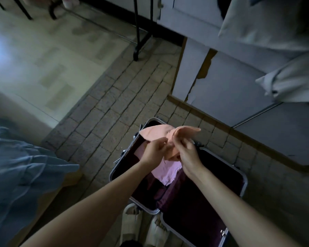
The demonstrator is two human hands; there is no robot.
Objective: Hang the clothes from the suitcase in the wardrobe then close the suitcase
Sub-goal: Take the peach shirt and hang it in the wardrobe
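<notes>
Both hands, left hand and right hand, pinching the peach cloth above the open suitcase, wardrobe far right.

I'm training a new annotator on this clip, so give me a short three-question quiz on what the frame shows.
1. True or false: the suitcase lies shut on the floor.
2. Which garment do both hands grip? A) the peach garment B) the pink garment C) the blue fabric
3. Fill in: the pink garment lies ___ the suitcase.

Key:
1. False; it lies open.
2. A; the left hand and right hand both pinch it above the open case.
3. Inside, in its left half.
</notes>
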